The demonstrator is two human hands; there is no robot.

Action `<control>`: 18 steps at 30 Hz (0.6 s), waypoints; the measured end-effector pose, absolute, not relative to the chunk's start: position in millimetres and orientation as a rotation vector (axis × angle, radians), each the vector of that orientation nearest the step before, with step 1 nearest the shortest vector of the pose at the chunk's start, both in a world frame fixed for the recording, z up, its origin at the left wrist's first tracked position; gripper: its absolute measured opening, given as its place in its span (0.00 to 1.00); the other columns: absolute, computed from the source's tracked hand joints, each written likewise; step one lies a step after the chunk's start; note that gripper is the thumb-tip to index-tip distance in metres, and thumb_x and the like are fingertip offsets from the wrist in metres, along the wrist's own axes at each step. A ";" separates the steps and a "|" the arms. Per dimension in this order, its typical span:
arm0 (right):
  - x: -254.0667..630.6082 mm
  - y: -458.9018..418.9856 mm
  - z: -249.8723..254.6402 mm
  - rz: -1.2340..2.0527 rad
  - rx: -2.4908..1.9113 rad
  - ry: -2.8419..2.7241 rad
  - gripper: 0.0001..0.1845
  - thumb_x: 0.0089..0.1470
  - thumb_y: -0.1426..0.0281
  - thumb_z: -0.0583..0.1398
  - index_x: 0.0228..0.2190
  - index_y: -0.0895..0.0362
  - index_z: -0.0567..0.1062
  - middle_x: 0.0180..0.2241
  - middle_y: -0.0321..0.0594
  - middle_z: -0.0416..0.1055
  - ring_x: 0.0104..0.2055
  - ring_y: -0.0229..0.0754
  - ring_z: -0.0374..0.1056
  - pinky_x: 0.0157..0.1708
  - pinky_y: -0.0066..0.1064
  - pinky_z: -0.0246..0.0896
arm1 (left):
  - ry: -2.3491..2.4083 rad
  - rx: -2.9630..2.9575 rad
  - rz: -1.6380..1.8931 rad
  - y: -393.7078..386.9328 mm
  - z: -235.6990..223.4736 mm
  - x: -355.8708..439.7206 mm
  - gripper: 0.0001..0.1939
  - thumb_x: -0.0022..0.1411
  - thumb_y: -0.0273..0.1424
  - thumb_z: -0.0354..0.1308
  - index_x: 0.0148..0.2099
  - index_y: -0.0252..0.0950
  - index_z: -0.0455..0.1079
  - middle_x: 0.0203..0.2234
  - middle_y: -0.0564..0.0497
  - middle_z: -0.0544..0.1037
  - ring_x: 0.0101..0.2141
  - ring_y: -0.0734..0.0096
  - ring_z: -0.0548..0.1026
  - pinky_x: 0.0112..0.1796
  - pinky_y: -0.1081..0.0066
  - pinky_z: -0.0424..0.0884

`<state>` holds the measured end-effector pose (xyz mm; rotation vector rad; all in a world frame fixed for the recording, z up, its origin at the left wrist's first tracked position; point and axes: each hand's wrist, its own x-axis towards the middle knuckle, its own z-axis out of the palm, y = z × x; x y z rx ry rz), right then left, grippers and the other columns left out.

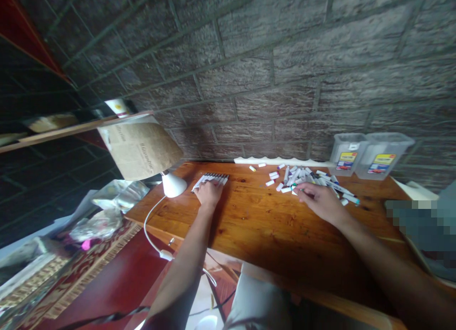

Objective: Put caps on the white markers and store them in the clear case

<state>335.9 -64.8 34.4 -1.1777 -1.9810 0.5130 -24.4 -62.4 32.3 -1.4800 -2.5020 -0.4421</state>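
On the near left of the wooden desk (263, 225), the left hand (208, 193) rests over lined-up markers (223, 179), fingers bent; the right hand (317, 199) pinches a green-tipped marker (294, 185).

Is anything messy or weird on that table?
Yes, the jumbled heap of markers by the right hand looks messy. They point every which way, and small loose caps lie scattered around, while the markers under the left hand make a neat row. I can't see anything spilled or broken.
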 end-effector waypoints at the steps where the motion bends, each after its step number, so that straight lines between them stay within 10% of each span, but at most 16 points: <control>1: 340.1 -63.1 37.5 0.475 -1.208 -1.942 0.21 0.56 0.52 0.55 0.27 0.55 0.77 0.19 0.35 0.72 0.21 0.38 0.63 0.24 0.30 0.54 | -2.510 -1.478 -0.447 -62.3 32.5 -24.1 0.17 0.62 0.43 0.53 0.44 0.44 0.79 0.44 0.43 0.79 0.50 0.51 0.71 0.51 0.53 0.60; 18: 345.3 -36.9 19.6 0.040 -1.519 -1.816 0.16 0.54 0.56 0.58 0.36 0.54 0.78 0.39 0.46 0.78 0.46 0.52 0.70 0.45 0.39 0.65 | -2.508 -1.511 -0.478 -57.6 31.3 -25.0 0.19 0.61 0.45 0.52 0.46 0.43 0.78 0.44 0.40 0.79 0.49 0.46 0.72 0.52 0.47 0.59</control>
